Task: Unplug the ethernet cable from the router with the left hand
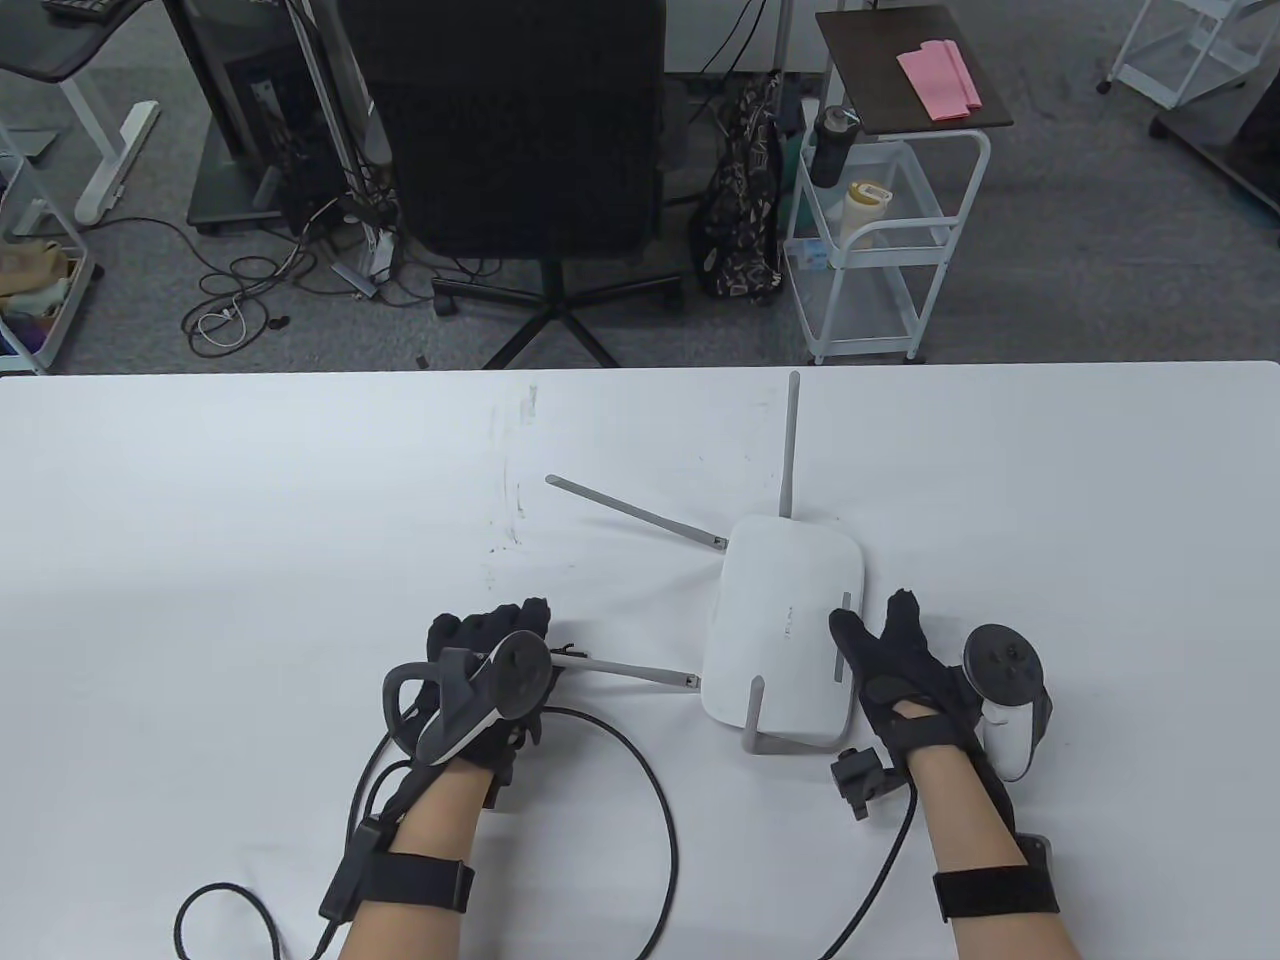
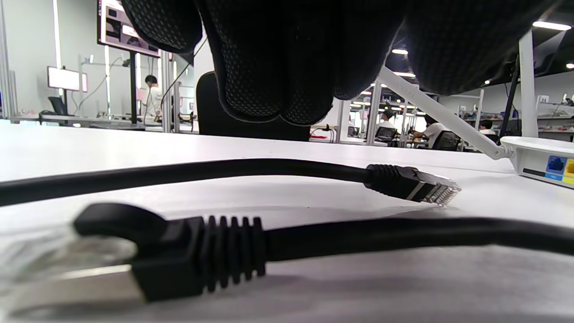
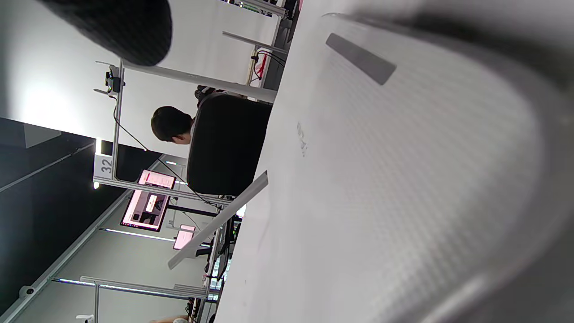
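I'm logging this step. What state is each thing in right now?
ethernet cable: unplugged, both plugs lying on the table.
router: flat on the table, antennas splayed.
left hand: above the cable, gripping nothing.
right hand: resting on the router's right edge.

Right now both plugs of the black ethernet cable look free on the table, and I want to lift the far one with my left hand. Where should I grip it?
Probably pinch the ribbed black boot of the black ethernet cable, behind the clear connector tip. Come from above: the plug lies flat on the white table, unplugged, pointing toward the white plastic router, with the gloved left hand hovering overhead.
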The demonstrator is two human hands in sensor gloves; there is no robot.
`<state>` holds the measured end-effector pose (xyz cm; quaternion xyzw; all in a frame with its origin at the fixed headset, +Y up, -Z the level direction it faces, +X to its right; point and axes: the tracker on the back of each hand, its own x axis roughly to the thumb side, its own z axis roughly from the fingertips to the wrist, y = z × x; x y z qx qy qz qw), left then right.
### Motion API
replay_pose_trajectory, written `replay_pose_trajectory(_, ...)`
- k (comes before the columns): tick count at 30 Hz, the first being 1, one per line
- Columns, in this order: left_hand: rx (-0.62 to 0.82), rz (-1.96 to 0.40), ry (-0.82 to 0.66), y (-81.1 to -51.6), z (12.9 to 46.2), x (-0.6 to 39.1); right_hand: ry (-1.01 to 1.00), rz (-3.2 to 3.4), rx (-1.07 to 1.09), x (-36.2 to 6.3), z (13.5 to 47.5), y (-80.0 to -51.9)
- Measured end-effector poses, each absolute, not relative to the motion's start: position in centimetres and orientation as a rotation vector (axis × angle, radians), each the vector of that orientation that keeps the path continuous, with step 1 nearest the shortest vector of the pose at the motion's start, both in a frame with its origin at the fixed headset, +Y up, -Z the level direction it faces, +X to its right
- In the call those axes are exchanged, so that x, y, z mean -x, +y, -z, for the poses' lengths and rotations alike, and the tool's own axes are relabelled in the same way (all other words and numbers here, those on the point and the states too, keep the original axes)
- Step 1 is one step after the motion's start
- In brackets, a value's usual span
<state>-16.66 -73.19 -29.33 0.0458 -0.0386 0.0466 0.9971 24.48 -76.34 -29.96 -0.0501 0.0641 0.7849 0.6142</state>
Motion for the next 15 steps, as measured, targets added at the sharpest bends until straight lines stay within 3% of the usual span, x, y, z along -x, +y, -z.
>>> replay_pose_trajectory(15, -0.020, -0.098, -0.092, -73.45, 29.27, 16.26, 0.132, -1.781, 0.111, -24.64, 29.84, -76.40)
